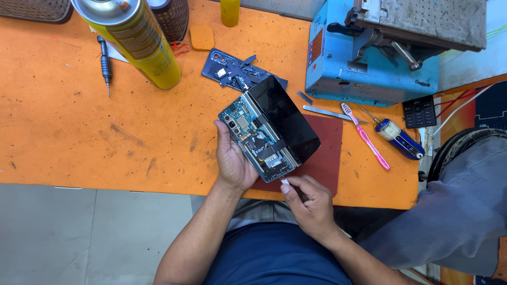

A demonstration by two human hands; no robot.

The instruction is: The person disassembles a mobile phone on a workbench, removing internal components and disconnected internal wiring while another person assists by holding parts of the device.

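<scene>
My left hand [231, 158] holds an opened smartphone [256, 136] from its left side, circuit boards and camera modules exposed. The black screen panel [285, 119] is hinged up along the phone's right edge. My right hand [309, 203] is at the phone's lower end, fingertips pinched on a small white piece [285, 181] right by the bottom corner. Both hands are over the front edge of the orange mat [79, 132].
A dark red pad [327, 158] lies under the phone. Behind are a removed dark blue back cover [232, 71], a yellow spray can [134, 39], a black screwdriver [104, 63], a blue machine [369, 58], metal tweezers [325, 112], a pink toothbrush [367, 138] and a blue-handled screwdriver [398, 138].
</scene>
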